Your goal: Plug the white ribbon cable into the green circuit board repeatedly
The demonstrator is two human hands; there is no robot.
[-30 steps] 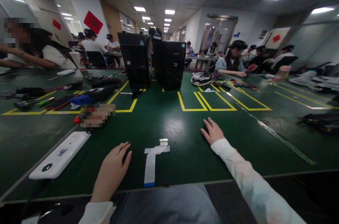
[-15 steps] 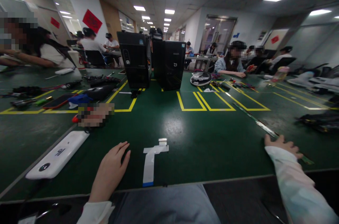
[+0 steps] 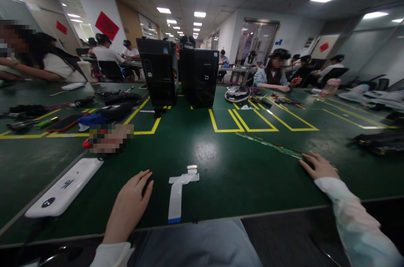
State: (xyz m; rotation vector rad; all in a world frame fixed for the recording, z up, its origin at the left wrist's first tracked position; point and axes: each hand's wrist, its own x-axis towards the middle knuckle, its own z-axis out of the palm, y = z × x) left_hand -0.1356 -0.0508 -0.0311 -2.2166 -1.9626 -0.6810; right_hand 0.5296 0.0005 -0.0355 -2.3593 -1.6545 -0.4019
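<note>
A long, thin green circuit board strip (image 3: 270,145) lies slantwise on the table to the right. My right hand (image 3: 320,166) is over its near right end, thumb on the near side and fingers across it, hiding part of the strip. My left hand (image 3: 134,193) rests on the table with fingers extended and thumb apart, holding nothing. Just right of it lies a white flat ribbon cable (image 3: 176,203) with a blue end strip near the table edge and a small connector at its far end. The left hand does not touch the cable.
At left lie a white power-bank-like device (image 3: 65,189), a blue item (image 3: 92,121) and cables. Two black computer towers (image 3: 198,77) stand at the back. Yellow tape (image 3: 229,131) marks rectangles on the green table. A dark bundle (image 3: 375,142) sits far right; a co-worker (image 3: 277,71) sits across.
My right hand has moved left and slightly away from the near edge. The circuit board strip has turned with it, its far end swinging left. My left hand stays in place.
</note>
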